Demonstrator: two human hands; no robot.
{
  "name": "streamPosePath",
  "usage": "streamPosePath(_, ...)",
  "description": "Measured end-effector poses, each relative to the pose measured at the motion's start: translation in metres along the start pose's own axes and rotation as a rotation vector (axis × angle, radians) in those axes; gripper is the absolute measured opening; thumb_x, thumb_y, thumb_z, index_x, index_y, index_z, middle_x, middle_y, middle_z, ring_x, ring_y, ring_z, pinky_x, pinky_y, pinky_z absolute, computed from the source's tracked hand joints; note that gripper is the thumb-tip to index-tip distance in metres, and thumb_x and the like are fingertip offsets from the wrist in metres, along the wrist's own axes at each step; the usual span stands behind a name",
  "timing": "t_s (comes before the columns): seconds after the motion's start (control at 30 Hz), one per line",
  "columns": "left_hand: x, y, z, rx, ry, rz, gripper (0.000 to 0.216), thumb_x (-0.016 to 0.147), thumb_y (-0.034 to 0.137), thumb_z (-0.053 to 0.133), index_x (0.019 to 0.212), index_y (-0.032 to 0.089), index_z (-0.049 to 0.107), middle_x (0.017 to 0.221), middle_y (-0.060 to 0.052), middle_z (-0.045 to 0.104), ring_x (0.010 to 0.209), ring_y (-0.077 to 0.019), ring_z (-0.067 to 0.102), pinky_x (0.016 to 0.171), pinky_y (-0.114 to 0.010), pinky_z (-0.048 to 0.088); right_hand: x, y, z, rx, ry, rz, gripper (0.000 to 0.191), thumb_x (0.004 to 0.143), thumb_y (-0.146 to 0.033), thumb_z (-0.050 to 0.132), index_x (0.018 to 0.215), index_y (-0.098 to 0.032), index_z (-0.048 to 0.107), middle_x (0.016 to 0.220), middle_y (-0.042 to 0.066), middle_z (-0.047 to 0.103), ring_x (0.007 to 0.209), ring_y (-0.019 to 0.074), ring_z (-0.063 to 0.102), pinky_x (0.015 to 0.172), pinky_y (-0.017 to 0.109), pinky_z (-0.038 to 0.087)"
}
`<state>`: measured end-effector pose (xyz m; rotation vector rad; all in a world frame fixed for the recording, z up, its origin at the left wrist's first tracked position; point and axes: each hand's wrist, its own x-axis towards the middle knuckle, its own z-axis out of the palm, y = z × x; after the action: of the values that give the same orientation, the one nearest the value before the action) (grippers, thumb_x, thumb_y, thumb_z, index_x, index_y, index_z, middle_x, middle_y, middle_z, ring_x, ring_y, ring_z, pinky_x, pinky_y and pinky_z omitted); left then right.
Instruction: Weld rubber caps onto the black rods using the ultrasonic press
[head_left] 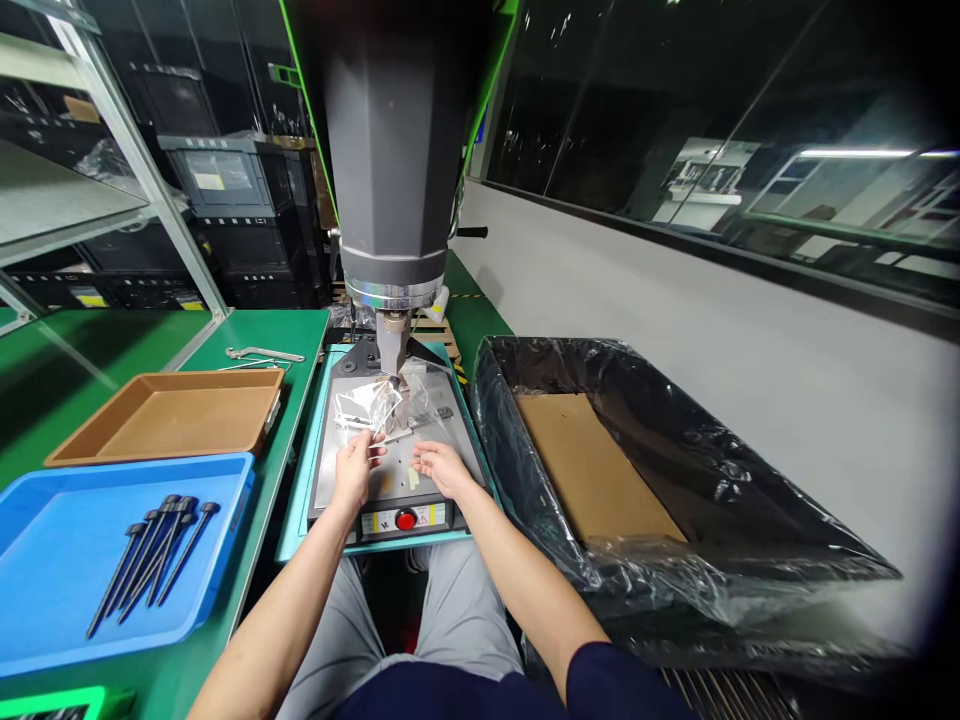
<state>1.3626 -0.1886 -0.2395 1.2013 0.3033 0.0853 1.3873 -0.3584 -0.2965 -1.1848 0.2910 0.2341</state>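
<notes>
Both hands are over the grey metal base plate (pixel 324 470) of a press-like machine (pixel 394 170), just in front of its lowered tool head (pixel 393 345). My left hand (pixel 358 466) has loosely bent fingers, apart, near the lower edge of a clear plastic guard (pixel 367 405); nothing shows in it. Across a small gap, my right hand (pixel 440 467) points its spread fingers inward and holds nothing. Behind the clear plastic, a small fixture (pixel 399 420) sits under the tool; reflections blur its details. A red push button (pixel 405 519) is on the base's front face.
To the left, a blue tray (pixel 45 560) bears several long black bolt-like rods (pixel 161 555). Beyond are a brown tray (pixel 191 418) and an adjustable wrench (pixel 266 354) on the green table (pixel 296 335). A plastic-lined bin (pixel 525 470) with cardboard (pixel 600 470) stands right.
</notes>
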Motion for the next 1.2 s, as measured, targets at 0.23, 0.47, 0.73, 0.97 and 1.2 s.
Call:
streamPosePath(0.23, -0.022, -0.004, -0.037, 0.106, 0.018, -0.142, 0.048, 0.067, 0.054, 0.073, 0.086, 0.011, 0.067, 0.104, -0.015, 0.068, 0.069, -0.0153, 0.065, 0.056, -0.025, 0.047, -0.047, 0.015, -0.037, -0.088, 0.12, -0.122, 0.032, 0.071, -0.027, 0.068, 0.1, -0.015, 0.064, 0.093, 0.008, 0.068, 0.063, 0.0135, 0.063, 0.055, 0.025, 0.05)
streamPosePath(0.47, -0.055, -0.037, -0.124, 0.799, 0.365, 0.311, 0.049, 0.076, 0.051, 0.063, 0.113, 0.018, 0.065, 0.118, -0.012, 0.063, 0.11, -0.0293, 0.06, 0.092, -0.041, 0.049, -0.078, 0.052, -0.115, -0.845, 0.583, -0.607, 0.046, 0.079, -0.039, 0.056, 0.119, -0.017, 0.061, 0.122, 0.017, 0.059, 0.11, 0.03, 0.058, 0.095, 0.048, 0.047)
streamPosePath(0.73, -0.052, -0.074, -0.157, 0.988, 0.203, 0.198, 0.075, 0.07, 0.058, 0.067, 0.133, 0.019, 0.053, 0.123, -0.014, 0.06, 0.11, -0.0337, 0.06, 0.092, -0.045, 0.048, -0.074, 0.088, -0.138, -1.011, 0.486, -0.524, 0.062, 0.085, -0.049, 0.053, 0.137, -0.016, 0.049, 0.13, 0.018, 0.054, 0.122, 0.0325, 0.053, 0.103, 0.047, 0.043)
streamPosePath(0.97, -0.048, -0.073, -0.165, 0.986, 0.156, 0.189, 0.079, 0.068, 0.062, 0.068, 0.133, 0.019, 0.052, 0.125, -0.014, 0.058, 0.108, -0.0331, 0.06, 0.092, -0.045, 0.048, -0.076, 0.094, -0.138, -1.007, 0.493, -0.542, 0.069, 0.087, -0.054, 0.051, 0.143, -0.015, 0.043, 0.133, 0.019, 0.051, 0.125, 0.0329, 0.051, 0.104, 0.048, 0.043)
streamPosePath(1.2, -0.051, -0.078, -0.169, 0.881, 0.109, 0.201, 0.078, 0.066, 0.059, 0.07, 0.132, 0.02, 0.053, 0.13, -0.014, 0.055, 0.12, -0.0338, 0.054, 0.103, -0.047, 0.042, -0.078, 0.101, -0.136, -1.003, 0.497, -0.528, 0.073, 0.085, -0.05, 0.053, 0.146, -0.014, 0.038, 0.14, 0.021, 0.046, 0.131, 0.0349, 0.047, 0.106, 0.05, 0.041)
